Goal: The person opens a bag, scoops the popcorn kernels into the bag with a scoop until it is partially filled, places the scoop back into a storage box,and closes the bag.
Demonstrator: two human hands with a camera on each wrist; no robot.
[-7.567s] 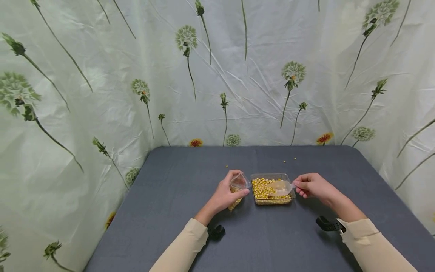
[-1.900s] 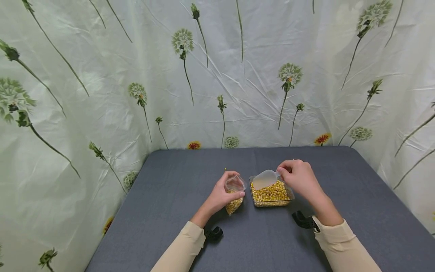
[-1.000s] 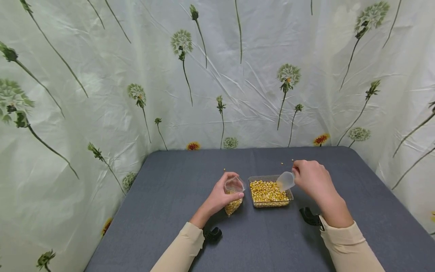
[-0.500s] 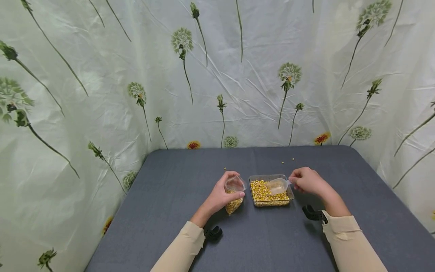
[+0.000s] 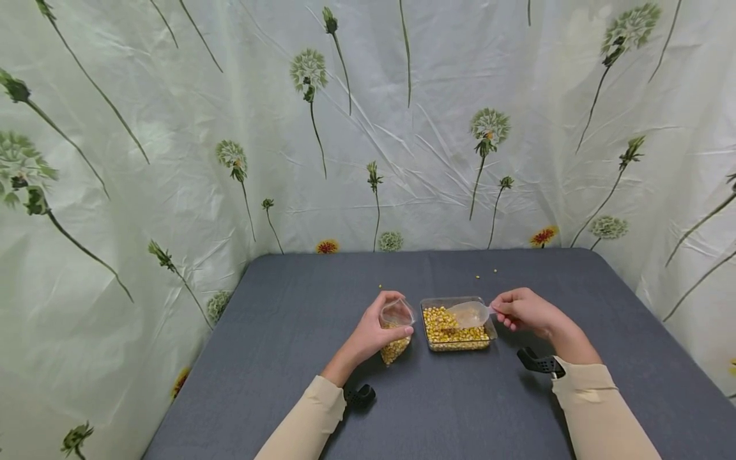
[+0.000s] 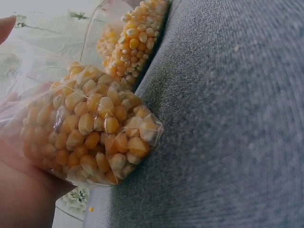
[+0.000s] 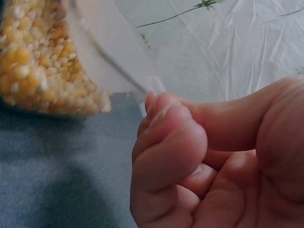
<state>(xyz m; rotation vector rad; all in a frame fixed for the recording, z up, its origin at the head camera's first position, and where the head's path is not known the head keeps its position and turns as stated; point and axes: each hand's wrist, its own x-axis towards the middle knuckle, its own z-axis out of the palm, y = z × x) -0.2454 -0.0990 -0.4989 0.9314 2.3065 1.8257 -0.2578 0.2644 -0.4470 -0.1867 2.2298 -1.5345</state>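
My left hand (image 5: pixel 368 332) grips a clear plastic bag (image 6: pixel 90 128) partly filled with corn kernels. The bag stands on the table with its mouth spread wide between thumb and fingers. Just right of it sits a clear rectangular container (image 5: pixel 457 346) of corn kernels (image 5: pixel 438 322). My right hand (image 5: pixel 531 313) pinches the handle of a translucent scoop (image 5: pixel 468 314) at the container's right side. The scoop's bowl lies among the kernels, its tip pointing left. In the right wrist view the scoop (image 7: pixel 104 52) looks blurred, and thumb and forefinger meet on its handle.
A dark grey cloth covers the table (image 5: pixel 322 287). A few stray kernels (image 5: pixel 486 274) lie behind the container, and one more kernel (image 5: pixel 380 285) is behind the bag. A flower-printed curtain (image 5: pixel 259 128) hangs along the back and sides.
The scoop was tilted up at the container's left, then swung to its right side. Over the last half second it has dipped flat into the kernels. The left hand and bag have hardly moved.
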